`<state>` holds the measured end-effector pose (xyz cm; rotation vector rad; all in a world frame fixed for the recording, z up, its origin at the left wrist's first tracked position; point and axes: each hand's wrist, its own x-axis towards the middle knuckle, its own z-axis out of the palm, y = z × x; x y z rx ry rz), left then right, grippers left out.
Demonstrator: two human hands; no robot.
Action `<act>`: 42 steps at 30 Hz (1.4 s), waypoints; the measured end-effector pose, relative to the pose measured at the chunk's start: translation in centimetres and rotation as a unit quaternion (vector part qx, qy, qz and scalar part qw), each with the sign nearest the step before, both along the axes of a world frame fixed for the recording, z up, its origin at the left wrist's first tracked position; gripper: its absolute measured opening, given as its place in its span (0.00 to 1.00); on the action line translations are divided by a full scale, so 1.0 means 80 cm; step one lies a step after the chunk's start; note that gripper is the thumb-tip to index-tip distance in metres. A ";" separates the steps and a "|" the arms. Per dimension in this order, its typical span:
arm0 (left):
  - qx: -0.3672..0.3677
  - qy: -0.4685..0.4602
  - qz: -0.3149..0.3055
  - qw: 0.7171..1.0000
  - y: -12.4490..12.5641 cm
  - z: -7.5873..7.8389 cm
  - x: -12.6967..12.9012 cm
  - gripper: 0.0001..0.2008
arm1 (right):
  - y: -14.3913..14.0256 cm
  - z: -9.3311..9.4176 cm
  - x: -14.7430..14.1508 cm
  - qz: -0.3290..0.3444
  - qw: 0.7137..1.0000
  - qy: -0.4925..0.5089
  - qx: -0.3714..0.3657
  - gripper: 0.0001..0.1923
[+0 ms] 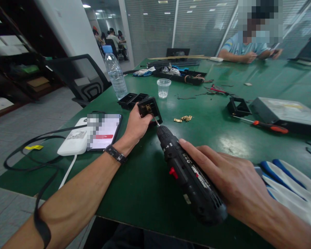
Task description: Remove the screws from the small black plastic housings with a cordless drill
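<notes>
My left hand (137, 125) grips a small black plastic frame (155, 108), tilted up above the table, with brass-coloured parts inside it. My right hand (223, 173) is closed round a black cordless drill (189, 173) with a red switch on its side. The drill's thin bit (156, 120) points into the frame; whether its tip touches a screw I cannot tell. Just beyond my left hand stand more black frames (132, 99). A small pile of brass pieces (184, 118) lies right of the held frame.
Left are a phone (105, 133), a white device (75, 136) and a black strap (23, 169). A water bottle (115, 74) and plastic cup (163, 88) stand behind. Right are a screwdriver (272, 127), a metal box (282, 110) and gloves (295, 186). A person (245, 48) sits across the table.
</notes>
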<state>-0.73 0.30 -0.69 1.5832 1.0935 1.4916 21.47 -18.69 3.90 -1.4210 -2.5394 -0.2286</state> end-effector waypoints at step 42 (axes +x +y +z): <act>0.045 0.093 0.035 0.994 -0.002 -0.003 -0.006 0.17 | 0.002 0.001 -0.003 -0.008 1.000 -0.027 0.014 0.48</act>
